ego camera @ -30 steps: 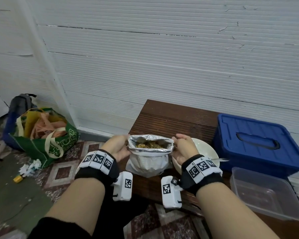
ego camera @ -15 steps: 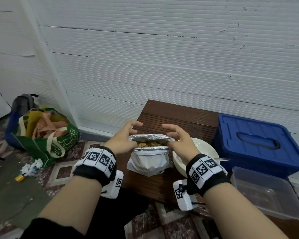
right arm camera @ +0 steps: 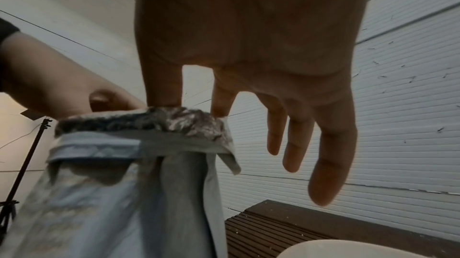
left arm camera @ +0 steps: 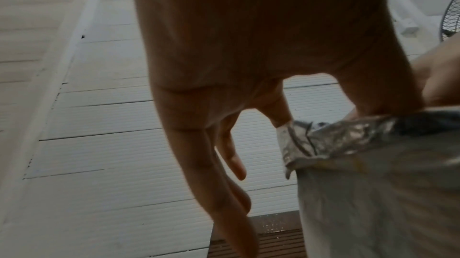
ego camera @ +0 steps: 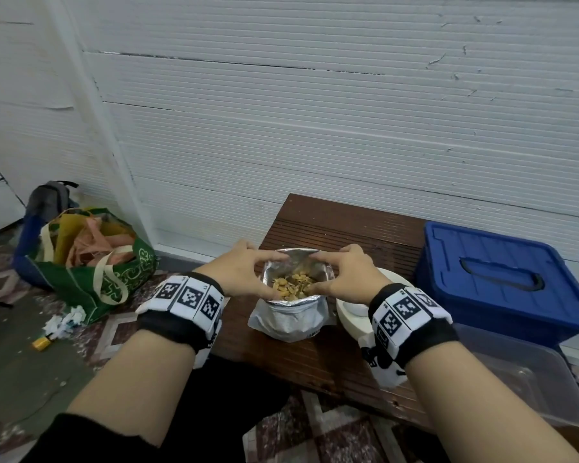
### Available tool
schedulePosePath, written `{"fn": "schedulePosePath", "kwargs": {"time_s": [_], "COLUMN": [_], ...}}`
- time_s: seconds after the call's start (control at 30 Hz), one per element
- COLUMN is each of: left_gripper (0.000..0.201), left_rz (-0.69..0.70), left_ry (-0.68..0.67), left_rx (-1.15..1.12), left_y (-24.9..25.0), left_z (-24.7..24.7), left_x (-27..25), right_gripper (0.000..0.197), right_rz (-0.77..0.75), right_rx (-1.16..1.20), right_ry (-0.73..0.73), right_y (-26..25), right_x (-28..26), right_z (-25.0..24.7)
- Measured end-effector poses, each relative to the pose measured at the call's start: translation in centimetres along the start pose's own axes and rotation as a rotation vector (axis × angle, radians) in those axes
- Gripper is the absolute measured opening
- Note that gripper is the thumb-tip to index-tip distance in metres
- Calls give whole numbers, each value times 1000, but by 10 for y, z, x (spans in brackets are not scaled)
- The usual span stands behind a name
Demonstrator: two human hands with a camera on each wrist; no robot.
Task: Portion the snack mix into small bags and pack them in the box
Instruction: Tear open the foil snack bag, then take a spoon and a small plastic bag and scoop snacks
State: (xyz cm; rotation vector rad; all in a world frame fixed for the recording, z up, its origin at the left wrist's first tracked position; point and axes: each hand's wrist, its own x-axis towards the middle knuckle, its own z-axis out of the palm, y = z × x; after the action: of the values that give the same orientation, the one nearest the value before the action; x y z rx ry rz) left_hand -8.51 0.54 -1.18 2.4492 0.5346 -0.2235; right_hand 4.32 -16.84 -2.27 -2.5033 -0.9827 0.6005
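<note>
The dark slatted wooden bench (ego camera: 341,349) stands against a white ribbed wall and carries everything for the job. Largest on it is the blue lidded storage box (ego camera: 502,279) at the right, its lid shut, and in front of that a clear plastic container (ego camera: 528,385), which looks empty. Next to the box sits a white bowl (ego camera: 355,312), partly hidden behind the right wrist. Left of the bowl, near the bench's front left edge, stands the foil snack-mix bag (ego camera: 291,319), upright, its top rolled down into a silver cuff and the snack mix (ego camera: 293,284) showing inside. The left hand (ego camera: 244,272) and the right hand (ego camera: 346,277) flank the bag's mouth: each grip pinches the rolled rim between thumb and forefinger, with the other fingers hanging loose beside the bag, as both wrist views show. The step in hand looks like opening and shaping the supply bag so it stays wide and upright; no portioning seems to have begun, and no small bags are in view. The next move probably calls for keeping one grip on the rim to steady the bag while the other frees itself to scoop or tip out mix, perhaps into the bowl, without toppling the light bag off the bench edge.
</note>
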Motion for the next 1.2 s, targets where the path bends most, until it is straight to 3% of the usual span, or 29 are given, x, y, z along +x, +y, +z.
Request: {"fn": "schedulePosePath", "kwargs": {"time_s": [0.17, 0.27, 0.37, 0.63, 0.83, 0.97, 1.1, 1.2], "left_gripper": [78, 55, 33, 38, 33, 36, 30, 30], "left_rz": [6, 75, 180, 95, -38, 21, 93, 99], "left_ry": [-5, 75, 217, 299, 239, 343, 387, 447], "left_rx": [18, -60, -134, -227, -352, -202, -244, -286], "left_y": [1, 2, 7, 4, -3, -4, 2, -1], "left_z": [-2, 2, 4, 6, 2, 2, 10, 14], "left_x": [2, 3, 8, 18, 12, 20, 27, 30], "right_gripper": [59, 55, 63, 53, 39, 30, 10, 14], "right_rz": [-71, -114, 13, -1, -42, 37, 42, 37], "right_rx": [144, 365, 483, 611, 693, 756, 772, 755], "right_ry": [-26, 46, 68, 213, 264, 243, 236, 307], "right_y": [-6, 1, 8, 2, 2, 6, 2, 0], "right_x": [-3, -6, -11, 0, 12, 5, 2, 8], "right_z": [2, 1, 4, 10, 14, 15, 19, 20]}}
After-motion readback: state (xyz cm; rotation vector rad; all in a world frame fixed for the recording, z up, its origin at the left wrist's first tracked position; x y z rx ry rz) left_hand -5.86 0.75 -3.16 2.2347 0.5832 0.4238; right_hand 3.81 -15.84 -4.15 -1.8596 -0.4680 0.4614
